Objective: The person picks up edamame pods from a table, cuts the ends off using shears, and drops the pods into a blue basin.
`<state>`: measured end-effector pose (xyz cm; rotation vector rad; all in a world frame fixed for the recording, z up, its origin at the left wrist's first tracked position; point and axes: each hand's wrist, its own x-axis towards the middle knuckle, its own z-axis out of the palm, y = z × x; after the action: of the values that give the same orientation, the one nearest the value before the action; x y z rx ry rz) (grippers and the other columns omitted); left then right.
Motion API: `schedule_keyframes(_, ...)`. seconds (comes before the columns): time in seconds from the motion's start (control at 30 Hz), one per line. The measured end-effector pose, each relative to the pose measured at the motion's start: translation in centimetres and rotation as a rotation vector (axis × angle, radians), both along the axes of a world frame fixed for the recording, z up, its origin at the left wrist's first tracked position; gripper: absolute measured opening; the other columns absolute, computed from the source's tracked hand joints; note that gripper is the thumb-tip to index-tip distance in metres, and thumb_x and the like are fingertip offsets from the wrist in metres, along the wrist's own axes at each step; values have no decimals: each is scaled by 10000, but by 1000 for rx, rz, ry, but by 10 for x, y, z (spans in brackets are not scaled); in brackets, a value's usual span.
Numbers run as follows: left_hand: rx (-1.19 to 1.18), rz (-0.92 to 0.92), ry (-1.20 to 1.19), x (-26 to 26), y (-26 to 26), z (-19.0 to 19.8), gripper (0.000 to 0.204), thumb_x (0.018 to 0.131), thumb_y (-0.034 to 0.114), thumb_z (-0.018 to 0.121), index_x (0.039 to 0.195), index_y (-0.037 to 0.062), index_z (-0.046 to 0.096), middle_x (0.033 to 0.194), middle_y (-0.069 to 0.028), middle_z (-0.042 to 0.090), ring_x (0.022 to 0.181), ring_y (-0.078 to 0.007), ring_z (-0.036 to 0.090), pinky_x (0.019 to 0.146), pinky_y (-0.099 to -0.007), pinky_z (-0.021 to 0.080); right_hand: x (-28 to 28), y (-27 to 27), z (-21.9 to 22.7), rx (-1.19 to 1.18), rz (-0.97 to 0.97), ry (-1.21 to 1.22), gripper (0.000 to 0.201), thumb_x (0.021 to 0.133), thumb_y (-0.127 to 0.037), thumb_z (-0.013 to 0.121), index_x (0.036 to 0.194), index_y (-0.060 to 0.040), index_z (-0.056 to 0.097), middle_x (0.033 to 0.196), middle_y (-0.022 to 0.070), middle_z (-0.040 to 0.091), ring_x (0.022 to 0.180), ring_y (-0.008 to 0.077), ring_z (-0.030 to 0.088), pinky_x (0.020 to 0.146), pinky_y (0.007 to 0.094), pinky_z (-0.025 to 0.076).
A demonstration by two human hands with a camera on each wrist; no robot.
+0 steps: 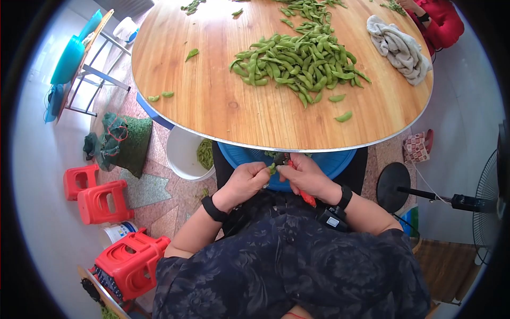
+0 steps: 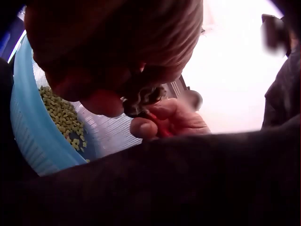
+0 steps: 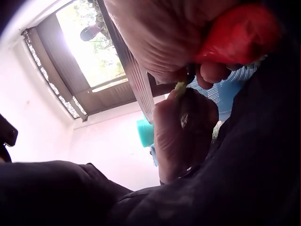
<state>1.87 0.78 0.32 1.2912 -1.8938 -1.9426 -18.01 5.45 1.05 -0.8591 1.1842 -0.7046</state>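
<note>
Over the lap, just below the table's near edge, both hands meet. The left hand (image 1: 245, 182) pinches a green soybean pod (image 1: 272, 168) between thumb and fingers. In the right hand (image 1: 313, 179) is a red-handled tool (image 1: 308, 199); its fingers curl round the handles. The tool's dark metal head (image 1: 280, 158) lies right at the pod, partly hidden by the fingers. Beneath the hands sits a blue plastic basket (image 2: 35, 129) with small green beans (image 2: 63, 115) inside.
A pile of soybean pods (image 1: 303, 61) covers part of the round wooden table (image 1: 186, 106), beside a grey cloth (image 1: 398, 50). A white bucket (image 1: 178, 151), red stools (image 1: 133, 260) and a green sack (image 1: 130, 143) stand left. A fan (image 1: 486, 191) stands right. Another person's red sleeve (image 1: 446, 26) shows far right.
</note>
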Motion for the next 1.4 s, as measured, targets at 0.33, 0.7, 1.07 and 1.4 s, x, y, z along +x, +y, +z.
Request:
schedule_keyframes(0.33, 157, -47, 89, -4, 1, 21, 263, 989, 213, 420, 875, 15, 549, 734, 0, 517, 655, -89, 512, 626, -239, 438, -9, -7, 22, -114, 199, 108, 260, 905, -252, 597, 979, -9, 542, 698, 47, 574, 479, 119, 522, 441, 251, 412)
schedule_keyframes(0.7, 147, -149, 77, 0, -5, 10, 268, 953, 179, 334, 834, 20, 514, 711, -13, 497, 614, -98, 498, 566, -247, 432, -8, -12, -19, -739, 133, 558, 275, 888, -250, 565, 867, 24, 567, 784, 216, 608, 718, 393, 596, 625, 391, 474)
schedule_keyframes(1.07, 240, -58, 153, -1, -5, 12, 289, 960, 226, 383, 854, 9, 544, 718, -28, 556, 653, -108, 548, 644, -227, 461, -16, -1, -15, -668, 268, 427, 167, 869, -136, 603, 976, -19, 553, 705, 153, 589, 574, 298, 585, 515, 345, 461)
schedule_keyframes(1.4, 468, -14, 241, -1, 0, 31, 335, 1011, 298, 374, 943, 35, 570, 700, 12, 502, 614, -81, 489, 595, -207, 413, -14, 6, 35, -939, 223, 600, 197, 840, -136, 650, 817, -22, 491, 717, 177, 588, 647, 371, 605, 542, 413, 475)
